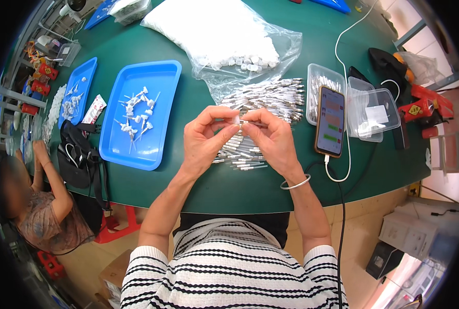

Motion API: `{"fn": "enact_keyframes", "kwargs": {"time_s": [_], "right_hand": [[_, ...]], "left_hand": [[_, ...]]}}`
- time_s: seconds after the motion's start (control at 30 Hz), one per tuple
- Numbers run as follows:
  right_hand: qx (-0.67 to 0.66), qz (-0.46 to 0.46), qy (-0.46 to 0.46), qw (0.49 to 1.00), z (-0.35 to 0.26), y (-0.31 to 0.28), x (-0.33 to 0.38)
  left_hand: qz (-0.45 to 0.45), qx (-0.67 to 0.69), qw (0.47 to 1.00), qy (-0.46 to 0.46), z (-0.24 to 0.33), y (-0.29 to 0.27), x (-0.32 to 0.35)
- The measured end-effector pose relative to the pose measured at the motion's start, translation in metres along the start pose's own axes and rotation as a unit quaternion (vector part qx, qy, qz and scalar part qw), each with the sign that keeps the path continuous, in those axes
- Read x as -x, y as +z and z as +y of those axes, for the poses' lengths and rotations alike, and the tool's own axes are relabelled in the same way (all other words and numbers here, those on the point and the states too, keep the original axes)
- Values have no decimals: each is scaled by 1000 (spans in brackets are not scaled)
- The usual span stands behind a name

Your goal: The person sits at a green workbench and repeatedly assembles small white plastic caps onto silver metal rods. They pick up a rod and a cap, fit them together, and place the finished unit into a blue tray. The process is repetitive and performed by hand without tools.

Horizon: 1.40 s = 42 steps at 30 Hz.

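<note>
My left hand [202,138] pinches a small white plastic piece [235,120] between thumb and forefinger. Close against it, my right hand [274,141] grips a thin rod with a metal tip, mostly covered by the fingers. The two parts meet or nearly meet; I cannot tell if they are joined. Beneath and beyond my hands lies a loose pile of thin white-and-silver rods [278,98]. Behind the pile, an open clear bag [286,44] spills small white cube-like pieces [252,63]. A blue tray [154,149] left of my hands holds several white pieces with rods attached.
A phone [330,121] on a white cable leans by a clear box of rods [326,77] on the right. Beside them are clear lids [384,103]. A black bag [80,165] and second blue tray [92,69] lie left, near another person [49,211].
</note>
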State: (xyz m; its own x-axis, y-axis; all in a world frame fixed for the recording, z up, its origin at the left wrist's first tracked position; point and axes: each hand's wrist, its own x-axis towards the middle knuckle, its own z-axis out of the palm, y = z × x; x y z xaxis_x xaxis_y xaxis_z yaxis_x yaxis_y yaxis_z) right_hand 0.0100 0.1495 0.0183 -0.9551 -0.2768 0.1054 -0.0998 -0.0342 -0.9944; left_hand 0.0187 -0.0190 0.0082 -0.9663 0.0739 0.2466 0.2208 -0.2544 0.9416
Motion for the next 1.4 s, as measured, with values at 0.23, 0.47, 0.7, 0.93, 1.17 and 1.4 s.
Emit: {"fn": "enact_keyframes", "kwargs": {"time_s": [0.23,0.47,0.7,0.93,1.17,1.4], "right_hand": [[4,-9,-48,999,-5,1,1],[84,-24,-38,995,-10,-1,3],[-3,-69,-37,997,-3,-4,3],[-112,-89,-19,990,2,-1,5],[-166,-88,-6,982,7,6,5],[-123,-115,4,986,5,2,1]], "left_hand": [[0,70,994,-89,11,-2,-2],[-34,59,998,-4,4,-3,1],[-67,64,996,3,9,-3,1],[-85,30,995,54,9,-2,2],[-58,-1,994,87,8,0,2],[-39,-61,994,88,14,-4,3]]}}
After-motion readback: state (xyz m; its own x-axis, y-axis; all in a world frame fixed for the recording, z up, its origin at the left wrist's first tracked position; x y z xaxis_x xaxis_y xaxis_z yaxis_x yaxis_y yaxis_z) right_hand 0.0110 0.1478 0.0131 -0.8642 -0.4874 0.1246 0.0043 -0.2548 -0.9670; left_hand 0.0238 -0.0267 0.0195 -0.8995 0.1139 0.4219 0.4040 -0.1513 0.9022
